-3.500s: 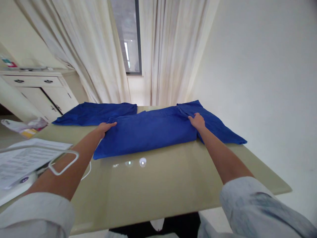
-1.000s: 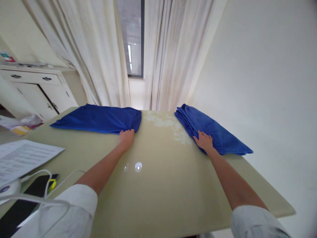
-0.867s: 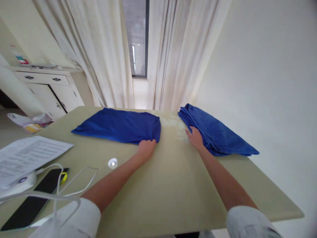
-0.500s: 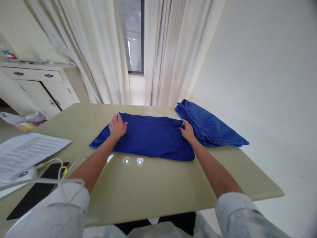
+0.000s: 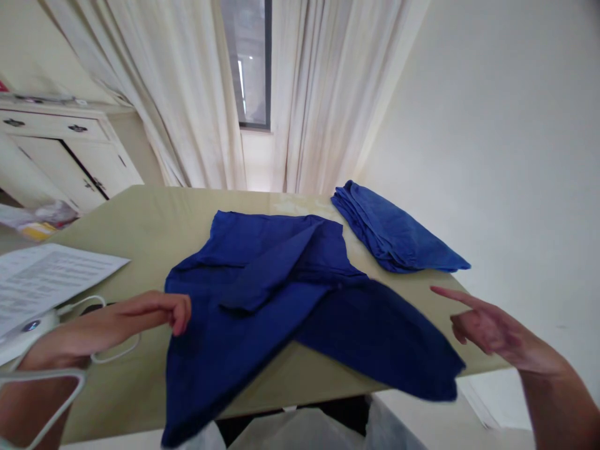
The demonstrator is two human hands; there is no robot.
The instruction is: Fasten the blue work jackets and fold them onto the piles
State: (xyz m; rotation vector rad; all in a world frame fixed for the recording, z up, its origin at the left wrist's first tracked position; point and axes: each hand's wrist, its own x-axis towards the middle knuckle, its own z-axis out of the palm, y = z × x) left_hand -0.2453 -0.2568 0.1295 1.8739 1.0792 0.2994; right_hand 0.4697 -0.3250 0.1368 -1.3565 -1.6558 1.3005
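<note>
A dark blue garment (image 5: 262, 294) lies unfolded and rumpled across the beige table (image 5: 154, 231), its near edges hanging over the table's front. My left hand (image 5: 140, 312) hovers at the garment's left edge, fingers curled loosely with nothing in them. My right hand (image 5: 482, 325) is off the table's right front corner, index finger stretched out, holding nothing, just clear of the cloth's right corner. A folded stack of lighter blue cloth (image 5: 394, 231) rests at the far right of the table.
Printed papers (image 5: 42, 281), a white device (image 5: 23, 331) and a white cable (image 5: 112, 350) sit at the table's left. A white cabinet (image 5: 56, 150) stands at the back left. Cream curtains (image 5: 309, 94) and a window (image 5: 250, 62) are behind; a white wall is on the right.
The folded blue garment in the middle has been opened and pulled toward me, now draping over the front edge. Both hands have come off it and drawn back to its near corners.
</note>
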